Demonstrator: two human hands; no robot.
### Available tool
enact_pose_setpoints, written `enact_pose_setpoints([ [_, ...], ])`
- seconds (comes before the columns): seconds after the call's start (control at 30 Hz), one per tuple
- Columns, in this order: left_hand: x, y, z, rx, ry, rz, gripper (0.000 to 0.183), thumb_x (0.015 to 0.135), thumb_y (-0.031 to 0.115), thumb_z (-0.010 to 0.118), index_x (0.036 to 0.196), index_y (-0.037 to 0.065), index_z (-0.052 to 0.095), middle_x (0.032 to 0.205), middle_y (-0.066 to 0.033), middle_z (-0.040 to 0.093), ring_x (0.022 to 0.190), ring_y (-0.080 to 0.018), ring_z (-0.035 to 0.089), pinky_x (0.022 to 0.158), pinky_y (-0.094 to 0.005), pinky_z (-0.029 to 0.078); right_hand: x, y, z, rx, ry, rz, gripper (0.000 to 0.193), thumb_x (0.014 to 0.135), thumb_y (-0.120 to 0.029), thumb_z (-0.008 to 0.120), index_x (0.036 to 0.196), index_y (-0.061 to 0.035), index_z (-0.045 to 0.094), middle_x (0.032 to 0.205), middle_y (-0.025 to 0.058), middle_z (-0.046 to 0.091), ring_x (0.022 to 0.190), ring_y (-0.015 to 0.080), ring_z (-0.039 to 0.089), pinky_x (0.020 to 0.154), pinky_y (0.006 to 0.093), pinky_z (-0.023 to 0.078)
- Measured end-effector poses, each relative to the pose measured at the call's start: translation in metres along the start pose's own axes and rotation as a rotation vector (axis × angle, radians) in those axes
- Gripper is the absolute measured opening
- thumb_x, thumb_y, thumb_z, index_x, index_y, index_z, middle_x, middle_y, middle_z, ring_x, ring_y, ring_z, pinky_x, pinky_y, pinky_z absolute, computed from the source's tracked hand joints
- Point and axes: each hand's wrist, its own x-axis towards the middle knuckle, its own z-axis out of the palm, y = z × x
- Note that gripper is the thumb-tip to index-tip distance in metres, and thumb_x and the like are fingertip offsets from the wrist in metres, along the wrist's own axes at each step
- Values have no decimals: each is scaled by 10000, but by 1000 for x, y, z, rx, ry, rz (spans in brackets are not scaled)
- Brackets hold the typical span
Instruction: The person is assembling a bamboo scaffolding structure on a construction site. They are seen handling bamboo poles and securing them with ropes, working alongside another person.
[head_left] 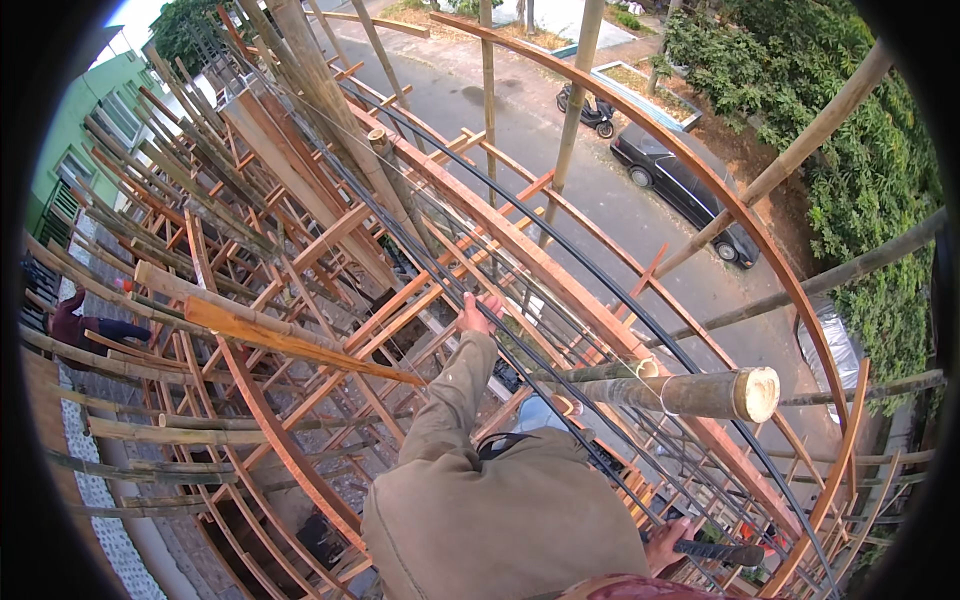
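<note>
My left hand point(480, 312) reaches out ahead of my body, its fingers closed round one of the long dark steel bars point(425, 262). The bars run in a bundle from the upper left down to the lower right, in front of me. Low on the right, my right hand point(668, 546) grips a dark tool handle point(722, 552) with a blunt, thick end; the tool's other end is hidden. A long reddish timber beam point(590, 315) lies beyond the bars. Near my right hand, a thick bamboo pole point(700, 396) shows its pale cut end.
Bamboo poles point(300, 60) and timber battens point(200, 420) crowd the left. A curved-looking wooden rail point(690, 150) crosses the right. Below lie a street point(530, 120), a black car point(685, 190) and a motorbike point(588, 108). Another person point(85, 320) is among the poles at far left.
</note>
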Motion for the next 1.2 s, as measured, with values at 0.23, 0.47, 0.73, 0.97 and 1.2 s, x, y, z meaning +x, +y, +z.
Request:
enact_pose_setpoints([
  [0.23,-39,30,16,-15,11,-96,507,856,619,627,781,142,470,601,24,457,510,-132,482,515,-313,483,-4,-18,15,-8,6,75,270,1013,-252,509,850,-36,522,626,-19,415,454,40,336,403,218,251],
  [0.47,-35,33,15,3,49,-100,489,855,615,625,750,169,453,588,57,422,493,-101,443,480,-267,441,-2,-39,29,-11,-78,26,274,1012,-236,510,852,-19,562,593,-28,444,464,28,349,419,208,254],
  [0.73,61,-2,-27,405,36,-163,792,890,655,462,1319,-11,471,1264,-115,551,1095,-230,520,874,-386,448,-15,-53,8,-114,145,-76,277,970,-206,572,818,14,644,636,10,538,563,78,469,517,258,373],
  [0.97,74,-22,-12,1053,552,318,826,809,618,627,1349,20,446,1402,-179,447,1176,-365,541,929,-544,450,-38,-65,-12,-59,375,38,238,951,-159,586,800,9,662,715,46,625,670,101,550,604,274,440],
  [1.2,-34,-50,-18,1605,-844,1363,558,904,391,622,1327,38,535,1359,-190,510,1299,-366,417,1058,-504,314,-69,-43,-77,91,638,71,258,996,-201,540,837,-3,584,585,-34,445,493,54,404,456,242,352],
])
